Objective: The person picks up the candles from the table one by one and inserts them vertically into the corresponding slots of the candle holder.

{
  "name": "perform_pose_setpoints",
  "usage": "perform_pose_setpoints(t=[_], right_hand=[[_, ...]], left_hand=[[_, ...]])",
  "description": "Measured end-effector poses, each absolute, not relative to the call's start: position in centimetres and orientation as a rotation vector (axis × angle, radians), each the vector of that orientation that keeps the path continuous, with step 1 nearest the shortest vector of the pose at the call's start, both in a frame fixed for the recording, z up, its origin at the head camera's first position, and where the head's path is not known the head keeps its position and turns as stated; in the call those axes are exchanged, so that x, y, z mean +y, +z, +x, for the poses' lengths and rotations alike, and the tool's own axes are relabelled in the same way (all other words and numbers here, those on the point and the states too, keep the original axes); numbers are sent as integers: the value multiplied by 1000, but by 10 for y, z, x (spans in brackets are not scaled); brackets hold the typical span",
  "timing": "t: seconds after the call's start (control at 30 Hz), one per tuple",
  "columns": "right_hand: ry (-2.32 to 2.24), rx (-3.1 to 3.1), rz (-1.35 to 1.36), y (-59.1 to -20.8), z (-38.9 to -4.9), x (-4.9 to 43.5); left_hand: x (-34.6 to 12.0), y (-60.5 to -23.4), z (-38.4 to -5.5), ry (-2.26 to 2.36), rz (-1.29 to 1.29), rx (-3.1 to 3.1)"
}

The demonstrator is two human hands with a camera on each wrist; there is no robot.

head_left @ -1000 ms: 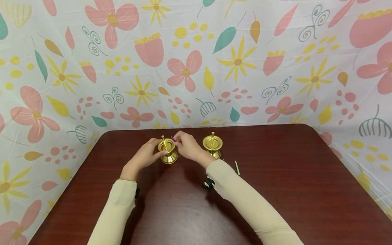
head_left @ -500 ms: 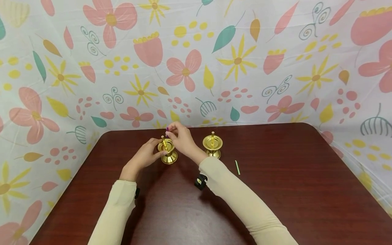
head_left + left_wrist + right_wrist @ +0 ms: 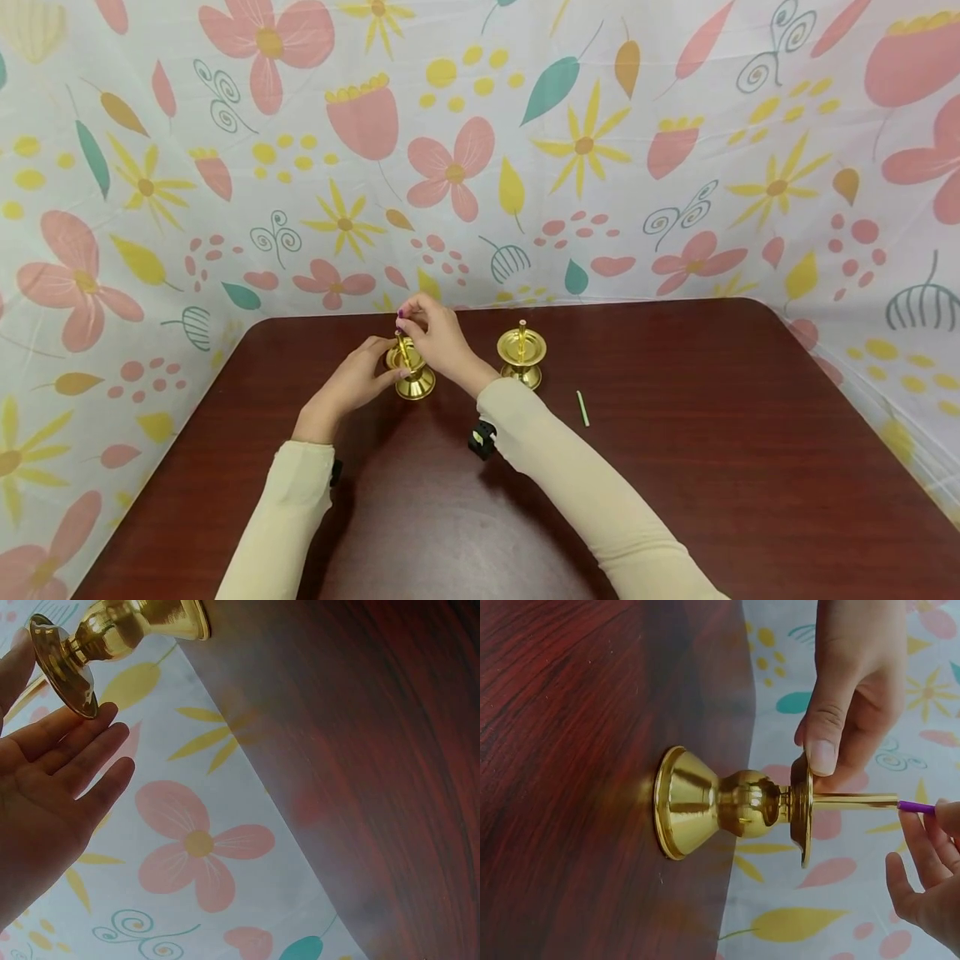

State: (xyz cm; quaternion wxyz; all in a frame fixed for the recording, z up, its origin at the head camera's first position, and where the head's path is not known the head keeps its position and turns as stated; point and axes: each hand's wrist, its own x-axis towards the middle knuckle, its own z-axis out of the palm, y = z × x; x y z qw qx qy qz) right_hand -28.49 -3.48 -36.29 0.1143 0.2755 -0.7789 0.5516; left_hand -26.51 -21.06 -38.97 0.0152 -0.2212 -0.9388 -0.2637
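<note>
A brass stand [image 3: 415, 387] with a shallow dish and a thin upright tube stands near the table's back edge. My left hand [image 3: 357, 377] holds its dish rim between thumb and fingers; in the left wrist view the outer fingers of that hand [image 3: 52, 780] are fairly straight. Above the dish, my right hand [image 3: 441, 335] pinches a short, thin purple stick [image 3: 916, 807]. As the right wrist view shows, the stick's end is right at the tube's tip, in line with it. Part of the stick is hidden by the right hand's fingers [image 3: 930, 896].
To the right, a second, similar brass stand [image 3: 522, 347] is upright on the dark wooden table [image 3: 675, 433]. A thin light-green stick [image 3: 582, 408] lies to the right of it. Behind the table hangs a flower-patterned cloth [image 3: 480, 167].
My right hand has moved left and up, from beside the dish to over the tube's tip. The purple stick is now lined up with the tube. My left hand has stayed on the rim.
</note>
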Motion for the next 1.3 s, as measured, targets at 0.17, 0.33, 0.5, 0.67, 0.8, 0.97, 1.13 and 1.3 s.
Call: perform_pose_setpoints(t=[0.17, 0.33, 0.5, 0.67, 0.8, 0.97, 1.13, 1.3], right_hand=[[1545, -2316, 847, -362, -287, -36], [1418, -2338, 892, -363, -288, -37], [1358, -2332, 901, -365, -290, -38], [1348, -2348, 892, -367, -293, -39], [1330, -2354, 897, -367, -293, -40], [1258, -2325, 939, -368, -293, -41], [1249, -2316, 944, -370, -292, -41], [1247, -2352, 894, -371, -287, -42]], left_hand=[[-211, -390, -265, -815, -699, -2911], [-211, -391, -266, -819, -694, -2924], [-210, -391, -267, -823, -701, -2930], [-210, -390, -266, -830, -694, -2939], [-211, -390, -266, -833, -692, -2940], [-212, -390, -266, -830, -704, -2937], [-212, -390, -264, -826, -702, -2930], [-212, -390, -263, -823, -705, -2923]])
